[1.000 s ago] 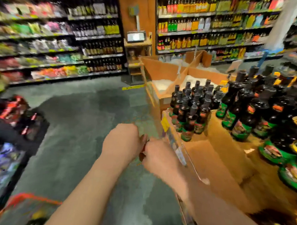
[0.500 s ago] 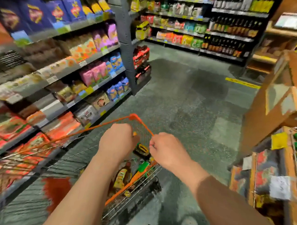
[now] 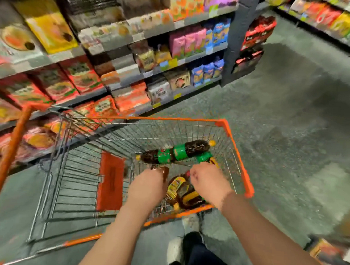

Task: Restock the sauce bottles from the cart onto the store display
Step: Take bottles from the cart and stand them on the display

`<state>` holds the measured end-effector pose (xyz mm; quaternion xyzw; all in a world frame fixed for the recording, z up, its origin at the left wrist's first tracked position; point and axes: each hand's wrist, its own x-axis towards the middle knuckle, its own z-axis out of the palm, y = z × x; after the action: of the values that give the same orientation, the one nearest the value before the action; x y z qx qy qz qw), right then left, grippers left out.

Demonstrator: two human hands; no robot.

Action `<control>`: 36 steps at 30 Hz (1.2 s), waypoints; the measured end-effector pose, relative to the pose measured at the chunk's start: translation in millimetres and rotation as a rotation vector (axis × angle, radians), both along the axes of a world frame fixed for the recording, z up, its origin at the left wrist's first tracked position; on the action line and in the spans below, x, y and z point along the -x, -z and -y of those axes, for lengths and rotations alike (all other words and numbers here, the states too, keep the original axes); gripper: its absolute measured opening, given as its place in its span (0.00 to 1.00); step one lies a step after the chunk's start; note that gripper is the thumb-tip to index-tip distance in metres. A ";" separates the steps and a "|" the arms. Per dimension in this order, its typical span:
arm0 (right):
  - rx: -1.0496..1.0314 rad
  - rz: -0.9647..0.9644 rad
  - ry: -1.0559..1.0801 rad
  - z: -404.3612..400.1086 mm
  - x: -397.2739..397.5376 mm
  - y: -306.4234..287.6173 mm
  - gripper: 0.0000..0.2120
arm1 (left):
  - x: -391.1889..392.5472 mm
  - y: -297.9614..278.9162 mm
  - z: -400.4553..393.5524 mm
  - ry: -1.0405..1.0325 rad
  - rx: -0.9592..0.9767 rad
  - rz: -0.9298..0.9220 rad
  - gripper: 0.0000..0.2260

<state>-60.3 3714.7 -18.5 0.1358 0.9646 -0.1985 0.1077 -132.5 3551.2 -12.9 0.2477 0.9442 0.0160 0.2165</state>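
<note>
An orange-rimmed wire cart (image 3: 170, 118) stands in front of me with sauce bottles lying in its basket. Two dark bottles with green labels (image 3: 181, 152) lie across the far part. Dark bottles with yellow labels (image 3: 181, 190) lie nearer, between my hands. My left hand (image 3: 146, 183) reaches down into the basket, its fingers closed around the dark neck of a sauce bottle (image 3: 164, 173). Just over the yellow-labelled bottles, my right hand (image 3: 208, 183) is curled; blur hides whether it grips one.
Store shelves (image 3: 153, 58) packed with packets and boxes run along the left, close to the cart. A red flap (image 3: 109, 185) hangs inside the cart. Grey floor (image 3: 289, 136) spreads to the right. My shoe (image 3: 190, 224) is under the cart's near rim.
The view has swung from the bottle display on the right down to the cart. Both hands have dropped from above the rim into the basket among the bottles.
</note>
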 end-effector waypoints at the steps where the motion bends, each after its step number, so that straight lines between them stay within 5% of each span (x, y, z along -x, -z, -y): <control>1: 0.001 0.033 -0.044 -3.1 9.2 11.1 0.10 | 1.6 9.9 -3.6 -0.011 0.009 0.013 0.11; 8: -0.068 0.190 -0.263 -22.4 53.9 80.0 0.09 | 14.4 82.1 -41.3 0.008 0.036 0.120 0.10; 21: -0.008 0.612 -0.362 -31.9 64.1 207.3 0.14 | 27.9 215.9 -87.7 0.149 0.184 0.400 0.13; 36: -0.011 0.725 -0.406 -21.9 63.0 302.7 0.16 | 23.4 280.9 -84.2 0.073 0.224 0.519 0.12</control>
<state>-123.2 3736.6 -321.2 0.0045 0.8725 -0.1072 0.4768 -155.9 3635.5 -293.8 0.2435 0.8435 -0.0334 0.4775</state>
